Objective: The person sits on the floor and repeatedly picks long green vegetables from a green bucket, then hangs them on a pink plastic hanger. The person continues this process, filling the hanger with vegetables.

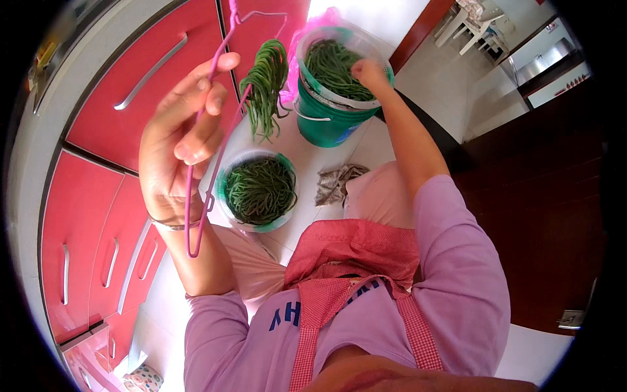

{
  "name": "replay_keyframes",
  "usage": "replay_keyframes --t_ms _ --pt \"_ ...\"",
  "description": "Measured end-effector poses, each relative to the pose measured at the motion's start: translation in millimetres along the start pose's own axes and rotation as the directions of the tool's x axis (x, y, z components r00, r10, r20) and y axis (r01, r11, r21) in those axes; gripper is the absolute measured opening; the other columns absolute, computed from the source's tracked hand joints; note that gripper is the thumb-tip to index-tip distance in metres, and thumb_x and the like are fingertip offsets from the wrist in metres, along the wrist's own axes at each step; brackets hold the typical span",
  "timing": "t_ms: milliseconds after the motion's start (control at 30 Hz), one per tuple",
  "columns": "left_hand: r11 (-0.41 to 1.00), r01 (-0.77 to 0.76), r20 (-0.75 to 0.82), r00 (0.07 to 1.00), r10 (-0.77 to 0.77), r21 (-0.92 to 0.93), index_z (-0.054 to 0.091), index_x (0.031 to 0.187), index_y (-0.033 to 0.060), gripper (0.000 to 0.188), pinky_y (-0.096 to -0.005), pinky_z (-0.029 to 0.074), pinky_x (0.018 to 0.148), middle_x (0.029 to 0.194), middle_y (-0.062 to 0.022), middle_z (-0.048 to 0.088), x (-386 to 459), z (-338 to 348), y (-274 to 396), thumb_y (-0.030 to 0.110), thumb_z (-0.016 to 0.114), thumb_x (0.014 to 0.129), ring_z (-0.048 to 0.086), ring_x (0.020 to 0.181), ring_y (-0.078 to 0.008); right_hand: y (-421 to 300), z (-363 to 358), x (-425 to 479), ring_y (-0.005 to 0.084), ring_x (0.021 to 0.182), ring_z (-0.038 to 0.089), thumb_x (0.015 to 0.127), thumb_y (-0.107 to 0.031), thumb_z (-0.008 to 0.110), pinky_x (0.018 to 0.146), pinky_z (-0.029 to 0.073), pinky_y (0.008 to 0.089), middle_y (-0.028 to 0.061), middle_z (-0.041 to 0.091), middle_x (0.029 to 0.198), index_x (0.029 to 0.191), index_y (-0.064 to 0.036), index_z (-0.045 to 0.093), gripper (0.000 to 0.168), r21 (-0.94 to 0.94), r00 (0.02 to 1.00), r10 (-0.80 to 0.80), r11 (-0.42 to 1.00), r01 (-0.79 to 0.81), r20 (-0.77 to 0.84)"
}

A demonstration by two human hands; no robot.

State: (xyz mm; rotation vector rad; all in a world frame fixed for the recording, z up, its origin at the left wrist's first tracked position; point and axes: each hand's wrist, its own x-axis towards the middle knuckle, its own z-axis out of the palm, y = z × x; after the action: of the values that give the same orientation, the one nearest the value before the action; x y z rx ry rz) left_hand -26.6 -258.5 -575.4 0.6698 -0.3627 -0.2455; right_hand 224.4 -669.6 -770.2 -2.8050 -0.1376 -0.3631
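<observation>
My left hand (179, 125) holds a pink wire hanger (188, 240) raised before me, its wire running between the fingers. A bunch of long green beans (264, 85) hangs draped over one side of the hanger. My right hand (370, 74) reaches into a white and green perforated basket (366, 104) and touches the long beans (330, 66) inside. Its fingers are bent and slightly blurred, so I cannot tell whether they grip a bean. That basket sits on top of a green bucket (318, 128). Below the hanging bunch, a second basket (221, 191) stands on the floor, holding darker long beans (259, 191).
Red cabinets (142, 83) with metal handles line the left side. A pink plastic bag (294, 63) lies behind the bucket. A crumpled cloth (338, 183) is near my knee. On the right is a dark door (529, 220); white chairs (472, 27) stand beyond the doorway.
</observation>
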Motion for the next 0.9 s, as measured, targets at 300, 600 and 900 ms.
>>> replay_keyframes --t_ms 300,600,900 --pt "0.999 0.0 -0.108 0.994 0.004 0.043 0.047 0.125 -0.0125 0.033 -0.0145 0.026 0.029 0.072 -0.003 0.05 4 1 -1 0.006 0.039 0.099 0.031 0.036 0.0007 8 17 -2 0.0295 0.085 0.068 0.076 -0.024 0.07 0.076 0.053 0.0405 0.0105 0.071 0.09 0.086 -0.01 0.072 0.018 0.175 0.969 0.244 0.953 -0.247 0.039" --pt "1.0 0.015 -0.069 0.998 -0.013 0.027 0.045 0.127 -0.0133 0.035 -0.0144 0.027 0.031 0.078 -0.0049 0.051 11 -7 -8 0.006 0.04 0.099 0.032 0.037 0.0007 5 -17 -5 0.0269 0.082 0.067 0.077 -0.021 0.071 0.073 0.053 0.0394 0.0102 0.07 0.086 0.091 -0.01 0.071 0.018 0.301 0.957 0.262 0.929 -0.215 -0.125" --pt "0.997 0.018 -0.094 0.995 -0.011 0.076 0.044 0.127 -0.0142 0.035 -0.0143 0.028 0.031 0.078 -0.0045 0.05 12 -2 -10 0.006 0.04 0.099 0.033 0.037 0.0009 -15 -1 -19 0.0286 0.085 0.066 0.078 -0.022 0.072 0.074 0.052 0.0407 0.0094 0.07 0.089 0.093 -0.013 0.072 0.017 -0.026 0.985 -0.014 0.999 0.019 0.174"
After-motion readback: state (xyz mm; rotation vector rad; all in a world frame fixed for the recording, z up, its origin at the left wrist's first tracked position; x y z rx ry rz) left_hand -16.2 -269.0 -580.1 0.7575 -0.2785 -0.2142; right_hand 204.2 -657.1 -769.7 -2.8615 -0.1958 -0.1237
